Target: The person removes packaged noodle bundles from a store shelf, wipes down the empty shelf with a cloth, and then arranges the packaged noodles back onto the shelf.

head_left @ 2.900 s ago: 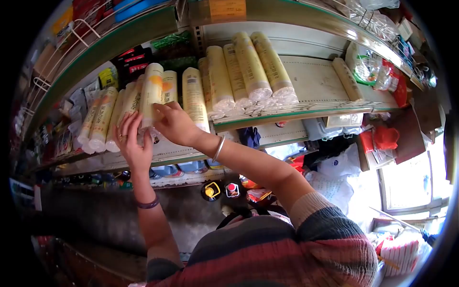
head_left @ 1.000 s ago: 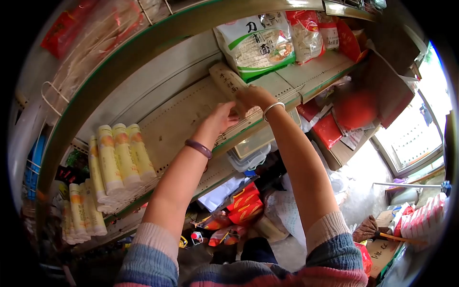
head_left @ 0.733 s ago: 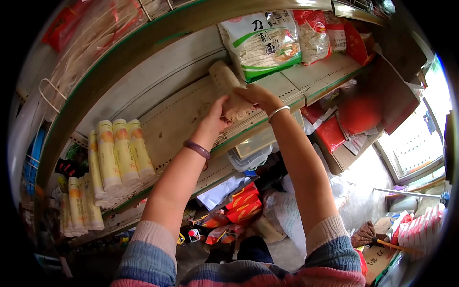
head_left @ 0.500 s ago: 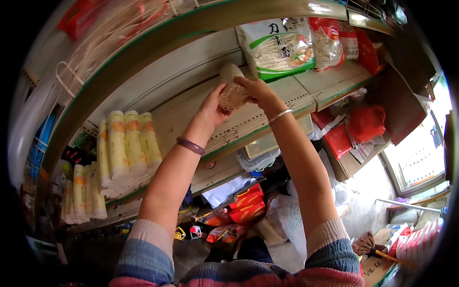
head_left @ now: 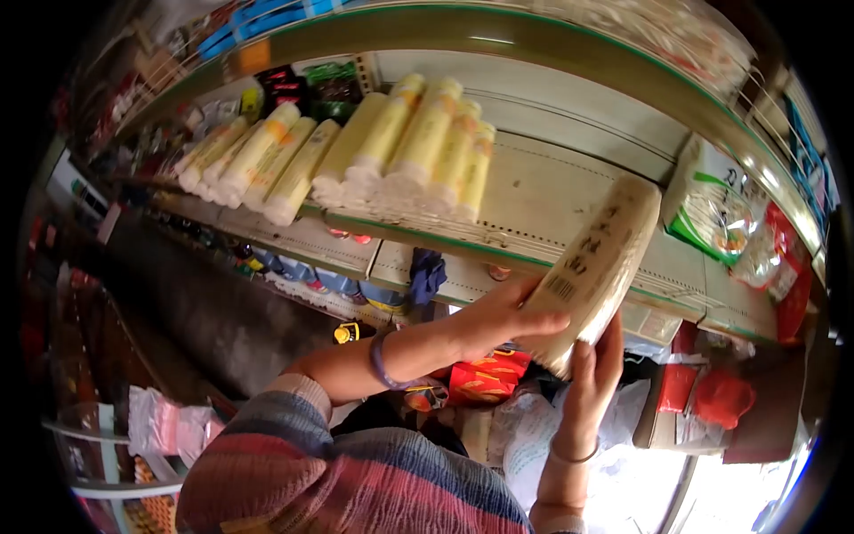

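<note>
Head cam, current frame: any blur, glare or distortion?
Head view: wide-lens distortion bows the upper shelf edge, with black corners; head view, lower right: glare blows out to white below the red bag; head view, upper left of centre: yellow rolls look slightly smeared; head view, right of centre: print on the held pack is soft.

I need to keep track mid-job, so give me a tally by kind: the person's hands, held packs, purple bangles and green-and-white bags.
Hands: 2, left hand and right hand
Held pack: 1
Purple bangle: 1
Green-and-white bag: 1
Total: 5
</note>
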`<state>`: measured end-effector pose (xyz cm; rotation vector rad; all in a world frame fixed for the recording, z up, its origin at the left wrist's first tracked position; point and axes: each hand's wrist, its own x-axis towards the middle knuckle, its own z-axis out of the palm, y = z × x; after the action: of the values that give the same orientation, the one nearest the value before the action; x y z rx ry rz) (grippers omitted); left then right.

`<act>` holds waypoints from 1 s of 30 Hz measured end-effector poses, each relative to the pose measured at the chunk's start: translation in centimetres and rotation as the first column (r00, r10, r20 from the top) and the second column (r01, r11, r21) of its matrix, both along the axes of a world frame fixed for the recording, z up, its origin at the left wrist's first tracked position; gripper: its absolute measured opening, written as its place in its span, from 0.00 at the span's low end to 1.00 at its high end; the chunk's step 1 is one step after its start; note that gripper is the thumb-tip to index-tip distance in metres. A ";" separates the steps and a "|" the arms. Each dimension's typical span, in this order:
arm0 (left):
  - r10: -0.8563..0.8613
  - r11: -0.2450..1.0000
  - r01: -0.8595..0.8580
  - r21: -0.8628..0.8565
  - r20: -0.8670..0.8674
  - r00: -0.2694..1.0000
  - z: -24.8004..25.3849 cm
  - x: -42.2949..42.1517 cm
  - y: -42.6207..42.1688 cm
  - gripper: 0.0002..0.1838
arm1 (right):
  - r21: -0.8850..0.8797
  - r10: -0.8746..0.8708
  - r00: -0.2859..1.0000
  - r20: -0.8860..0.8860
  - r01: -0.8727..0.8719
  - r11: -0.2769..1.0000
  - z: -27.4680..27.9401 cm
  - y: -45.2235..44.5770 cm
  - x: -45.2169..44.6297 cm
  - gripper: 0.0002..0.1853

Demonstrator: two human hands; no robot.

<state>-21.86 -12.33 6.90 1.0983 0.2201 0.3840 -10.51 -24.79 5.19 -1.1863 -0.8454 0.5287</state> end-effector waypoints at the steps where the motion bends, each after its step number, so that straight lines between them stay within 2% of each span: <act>1: 0.006 1.000 -0.006 -0.012 -0.005 1.000 -0.3 -1.8 -0.1 0.41 | 0.003 0.037 0.999 0.002 -0.037 0.999 -0.5 -0.1 -1.5 0.42; 5: 0.126 0.989 -0.125 -0.081 0.014 0.992 -0.7 -9.0 -0.4 0.38 | -0.044 0.189 0.981 -0.044 -0.191 0.981 -0.3 0.6 -7.6 0.47; 10: 0.289 0.957 -0.288 0.026 -0.019 0.957 1.5 -18.7 1.0 0.36 | -0.047 0.385 0.922 0.036 -0.383 0.923 1.5 4.0 -14.7 0.50; 14: 0.462 0.878 -0.460 0.132 0.020 0.887 1.8 -26.0 3.3 0.35 | -0.049 0.507 0.845 0.170 -0.506 0.861 2.2 8.3 -20.5 0.44; 18: 0.600 0.781 -0.591 0.202 0.019 0.800 2.6 -31.9 8.2 0.28 | 0.091 0.576 0.800 0.168 -0.595 0.799 1.1 15.6 -26.2 0.38; 19: 0.614 0.773 -0.607 0.184 0.024 0.789 2.4 -33.0 9.9 0.27 | 0.021 0.609 0.779 0.149 -0.618 0.786 1.2 17.2 -27.1 0.37; 20: 0.623 0.769 -0.617 0.167 0.024 0.782 2.1 -34.1 11.5 0.26 | -0.021 0.593 0.799 0.099 -0.594 0.804 0.7 19.0 -28.2 0.35; 22: 0.649 0.755 -0.644 0.124 0.004 0.761 1.7 -35.8 14.7 0.22 | -0.022 0.569 0.811 0.135 -0.572 0.820 0.2 22.4 -29.9 0.32; 23: 0.687 0.718 -0.670 0.189 -0.036 0.726 0.3 -36.7 17.0 0.18 | -0.119 0.531 0.832 0.157 -0.518 0.847 -0.9 24.2 -30.2 0.31; 24: 0.714 0.696 -0.702 0.151 -0.048 0.698 1.3 -36.8 17.1 0.17 | -0.086 0.532 0.832 0.156 -0.525 0.847 -1.2 25.6 -30.9 0.31; 25: 0.692 0.716 -0.682 0.150 -0.020 0.722 -0.6 -37.4 19.8 0.17 | -0.085 0.511 0.842 0.174 -0.504 0.859 -2.1 27.2 -31.3 0.30; 26: 0.701 0.712 -0.687 0.146 -0.092 0.707 -0.4 -37.6 20.6 0.19 | -0.083 0.529 0.831 0.172 -0.523 0.848 -2.4 28.2 -31.6 0.30; 27: 0.695 0.718 -0.681 0.143 -0.101 0.712 -0.7 -37.7 21.6 0.20 | -0.178 0.543 0.838 0.046 -0.528 0.830 -1.7 28.4 -32.2 0.31; 29: 0.759 0.650 -0.736 0.187 -0.124 0.639 -2.4 -38.2 23.7 0.25 | -0.076 0.362 0.881 0.305 -0.356 0.931 -3.1 30.3 -32.9 0.28; 30: 0.755 0.653 -0.724 0.221 -0.115 0.646 -2.2 -38.3 23.5 0.26 | -0.117 0.314 0.897 0.312 -0.291 0.949 -1.6 29.6 -33.5 0.27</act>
<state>-60.17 11.13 4.72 1.1649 0.8561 1.0554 -44.06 4.76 3.58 -1.2300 -1.3221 0.6261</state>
